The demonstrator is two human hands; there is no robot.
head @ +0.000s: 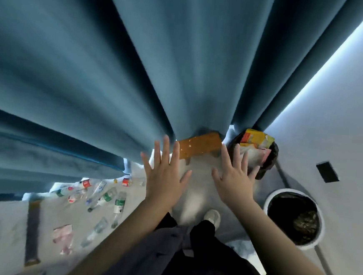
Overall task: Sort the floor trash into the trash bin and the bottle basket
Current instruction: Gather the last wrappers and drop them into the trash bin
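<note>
My left hand (pixel 164 175) and my right hand (pixel 233 178) are stretched out in front of me, palms down, fingers spread, holding nothing. Several plastic bottles (pixel 106 198) with green and red labels lie scattered on the pale floor at the lower left, near a crumpled pink and white wrapper (pixel 63 237). A dark bin (pixel 267 163) at the upper right holds yellow and white packaging (pixel 255 138); my right hand's fingertips overlap its edge in the view. A white round bin (pixel 319 222) with a black bag liner stands at the right.
A blue curtain (pixel 116 67) fills the upper view and hangs to the floor. A small wooden stool (pixel 199 145) stands at its foot between my hands. My dark trousers and a white shoe (pixel 212 218) are below. A dark strip (pixel 32 232) crosses the floor at left.
</note>
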